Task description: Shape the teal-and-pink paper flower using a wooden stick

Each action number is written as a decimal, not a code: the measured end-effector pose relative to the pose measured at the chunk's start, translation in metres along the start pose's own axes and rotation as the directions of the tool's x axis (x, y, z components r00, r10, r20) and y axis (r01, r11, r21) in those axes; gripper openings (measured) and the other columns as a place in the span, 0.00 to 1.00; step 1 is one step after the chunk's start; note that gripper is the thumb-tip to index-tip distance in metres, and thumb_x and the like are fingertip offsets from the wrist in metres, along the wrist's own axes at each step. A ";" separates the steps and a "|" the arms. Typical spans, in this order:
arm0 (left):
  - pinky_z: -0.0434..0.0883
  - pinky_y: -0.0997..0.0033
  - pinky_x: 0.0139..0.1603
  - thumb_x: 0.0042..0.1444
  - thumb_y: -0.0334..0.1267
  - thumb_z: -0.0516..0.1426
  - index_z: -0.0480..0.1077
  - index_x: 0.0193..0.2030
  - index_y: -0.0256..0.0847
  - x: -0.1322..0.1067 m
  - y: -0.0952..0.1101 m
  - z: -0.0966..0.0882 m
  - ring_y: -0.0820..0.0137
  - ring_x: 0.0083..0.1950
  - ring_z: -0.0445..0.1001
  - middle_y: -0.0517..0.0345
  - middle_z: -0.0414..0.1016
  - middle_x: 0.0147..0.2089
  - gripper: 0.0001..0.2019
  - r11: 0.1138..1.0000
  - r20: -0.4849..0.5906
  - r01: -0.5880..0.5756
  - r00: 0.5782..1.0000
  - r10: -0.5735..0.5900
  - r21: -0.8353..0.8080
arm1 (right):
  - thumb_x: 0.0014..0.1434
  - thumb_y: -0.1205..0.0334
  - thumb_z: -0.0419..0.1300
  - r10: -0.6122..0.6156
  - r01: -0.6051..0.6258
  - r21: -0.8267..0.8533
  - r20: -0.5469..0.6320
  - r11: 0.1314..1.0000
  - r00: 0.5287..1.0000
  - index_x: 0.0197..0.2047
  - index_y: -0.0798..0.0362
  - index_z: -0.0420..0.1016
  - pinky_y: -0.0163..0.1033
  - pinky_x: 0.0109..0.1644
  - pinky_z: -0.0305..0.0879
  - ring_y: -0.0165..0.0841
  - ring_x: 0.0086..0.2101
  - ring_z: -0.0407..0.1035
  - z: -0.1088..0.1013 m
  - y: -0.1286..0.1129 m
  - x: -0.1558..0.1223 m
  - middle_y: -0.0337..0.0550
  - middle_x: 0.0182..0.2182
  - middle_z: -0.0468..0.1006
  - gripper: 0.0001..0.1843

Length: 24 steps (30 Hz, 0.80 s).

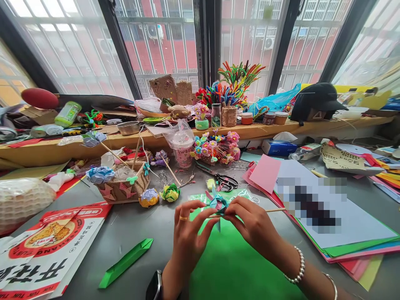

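Both my hands meet over a green paper sheet (231,266) on the grey table. My left hand (187,237) pinches the near side of a small teal and pink folded paper flower (218,203). My right hand (251,225) grips the same flower from the right, fingers curled round it. A thin wooden stick (276,210) pokes out to the right from behind my right hand. Whether that hand also holds the stick I cannot tell.
Black scissors (225,181) lie just beyond the flower. A folded green paper strip (126,262) rests at front left, a printed red and white bag (46,246) further left. Coloured paper sheets (350,233) are stacked at right. Finished paper flowers, a basket (123,187) and jars crowd the back.
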<state>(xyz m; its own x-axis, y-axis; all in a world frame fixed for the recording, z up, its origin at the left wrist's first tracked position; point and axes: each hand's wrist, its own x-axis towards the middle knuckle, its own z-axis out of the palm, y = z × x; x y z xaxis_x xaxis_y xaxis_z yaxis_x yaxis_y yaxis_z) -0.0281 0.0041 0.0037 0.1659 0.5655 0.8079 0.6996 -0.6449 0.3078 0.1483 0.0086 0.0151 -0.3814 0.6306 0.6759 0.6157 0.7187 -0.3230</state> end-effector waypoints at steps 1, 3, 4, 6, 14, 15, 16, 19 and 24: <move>0.65 0.67 0.41 0.50 0.32 0.59 0.72 0.38 0.48 0.001 0.001 -0.002 0.66 0.40 0.65 0.56 0.66 0.38 0.09 0.996 -0.020 -0.062 0.998 0.064 0.068 | 0.62 0.64 0.49 -0.014 0.014 -0.020 -0.005 1.000 1.000 0.31 0.56 0.70 0.36 0.30 0.63 0.33 0.28 0.66 0.000 -0.001 0.000 0.45 0.26 0.71 0.12; 0.64 0.67 0.42 0.51 0.31 0.58 0.73 0.38 0.49 0.001 0.003 -0.003 0.66 0.40 0.64 0.55 0.68 0.38 0.09 0.980 -0.001 -0.138 0.990 0.139 0.143 | 0.63 0.64 0.48 -0.036 0.036 -0.056 -0.008 0.998 0.999 0.31 0.56 0.70 0.36 0.29 0.63 0.33 0.27 0.66 0.000 -0.002 0.001 0.45 0.26 0.71 0.13; 0.64 0.67 0.42 0.51 0.31 0.58 0.74 0.38 0.48 0.001 0.003 -0.002 0.66 0.40 0.64 0.55 0.68 0.37 0.09 0.977 0.015 -0.152 0.988 0.152 0.152 | 0.63 0.64 0.48 -0.046 0.046 -0.073 -0.010 0.996 0.999 0.30 0.56 0.70 0.36 0.29 0.63 0.33 0.27 0.66 0.000 -0.003 0.002 0.45 0.26 0.72 0.13; 0.63 0.66 0.42 0.51 0.30 0.58 0.74 0.38 0.46 0.000 0.003 0.000 0.65 0.40 0.64 0.54 0.70 0.37 0.09 0.971 0.033 -0.170 0.986 0.166 0.167 | 0.63 0.64 0.48 -0.067 0.065 -0.106 -0.016 0.992 0.998 0.31 0.57 0.70 0.36 0.29 0.63 0.33 0.27 0.66 0.000 -0.003 0.002 0.45 0.26 0.72 0.14; 0.62 0.65 0.43 0.50 0.22 0.56 0.72 0.39 0.37 -0.002 0.004 0.001 0.64 0.39 0.67 0.52 0.74 0.34 0.11 0.907 0.076 -0.340 0.940 0.332 0.247 | 0.63 0.66 0.49 -0.086 0.082 -0.113 -0.026 0.990 0.996 0.31 0.57 0.70 0.37 0.31 0.64 0.34 0.28 0.67 0.004 -0.002 0.000 0.46 0.27 0.73 0.12; 0.63 0.65 0.42 0.50 0.21 0.56 0.71 0.39 0.36 -0.002 0.004 0.001 0.64 0.39 0.67 0.52 0.74 0.34 0.11 0.908 0.076 -0.345 0.939 0.336 0.240 | 0.63 0.66 0.49 -0.076 0.073 -0.105 -0.022 0.992 0.997 0.31 0.57 0.70 0.37 0.31 0.64 0.33 0.28 0.67 0.004 -0.002 0.000 0.46 0.27 0.73 0.12; 0.63 0.66 0.42 0.51 0.21 0.55 0.71 0.39 0.36 -0.002 0.005 0.002 0.65 0.39 0.68 0.52 0.74 0.34 0.11 0.907 0.076 -0.350 0.937 0.341 0.234 | 0.63 0.66 0.49 -0.066 0.064 -0.098 -0.015 0.993 0.998 0.31 0.57 0.70 0.36 0.31 0.64 0.33 0.28 0.67 0.005 -0.002 0.000 0.45 0.26 0.73 0.12; 0.64 0.67 0.40 0.52 0.21 0.54 0.71 0.38 0.35 -0.002 0.006 0.003 0.66 0.37 0.70 0.52 0.74 0.33 0.10 0.900 0.081 -0.365 0.931 0.356 0.237 | 0.63 0.65 0.49 -0.032 0.033 -0.069 0.018 0.997 0.999 0.32 0.57 0.70 0.37 0.30 0.64 0.33 0.28 0.67 0.005 -0.001 0.000 0.45 0.26 0.73 0.12; 0.64 0.66 0.42 0.52 0.22 0.54 0.71 0.40 0.37 -0.003 0.004 0.003 0.66 0.36 0.72 0.53 0.75 0.33 0.12 0.891 0.075 -0.379 0.925 0.373 0.250 | 0.62 0.63 0.51 0.029 -0.030 0.020 0.054 0.999 0.998 0.34 0.56 0.71 0.38 0.33 0.66 0.34 0.30 0.67 0.003 -0.002 0.000 0.45 0.28 0.73 0.10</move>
<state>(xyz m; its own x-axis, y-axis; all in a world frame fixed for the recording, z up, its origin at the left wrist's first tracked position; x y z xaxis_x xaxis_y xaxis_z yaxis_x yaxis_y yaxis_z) -0.0237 0.0018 0.0008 0.4661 0.3210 0.8245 0.7342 -0.6603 -0.1580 0.1457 0.0081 0.0137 -0.4003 0.6661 0.6293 0.6130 0.7051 -0.3564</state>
